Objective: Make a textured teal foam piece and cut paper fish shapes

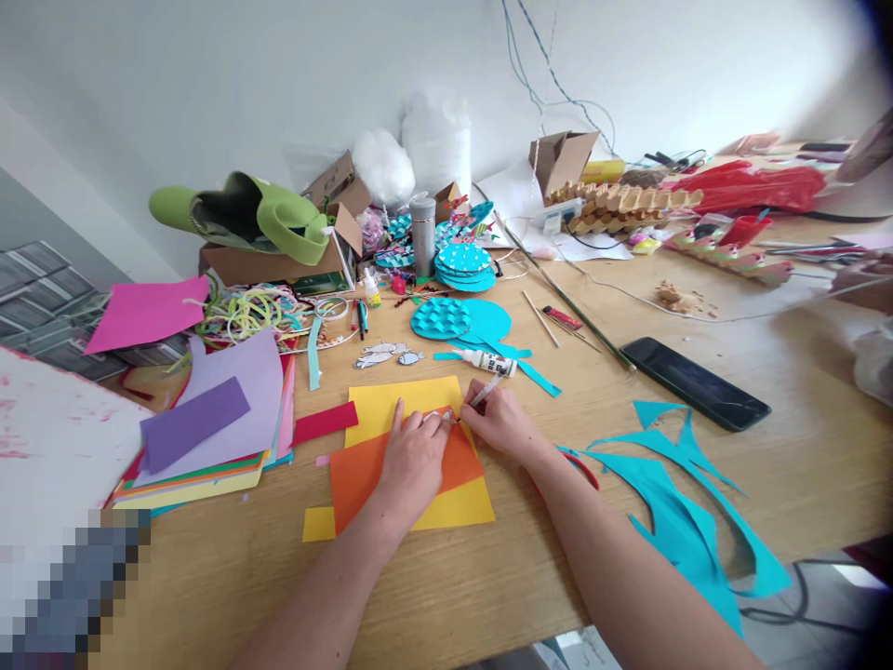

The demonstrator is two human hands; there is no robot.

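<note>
My left hand (417,462) lies over an orange sheet (355,479), fingers spread and pressing down. Its fingertips rest on a small white cut-out (439,414) near the sheet's upper edge, mostly covered by the fingers. Below the orange sheet is a yellow sheet (405,395). My right hand (500,423) is closed around a pale pen (486,389), its tip beside the cut-out. Just beyond that hand a white glue bottle (492,362) lies on its side. Red-handled scissors (584,468) are partly hidden under my right forearm.
Blue paper scraps (662,493) and a black phone (698,381) lie at right. Coloured sheets (216,419) are stacked at left. Fish cut-outs (383,354), blue discs (488,318) and a steel flask (422,237) stand or lie behind. Another person's hand (861,279) shows at far right.
</note>
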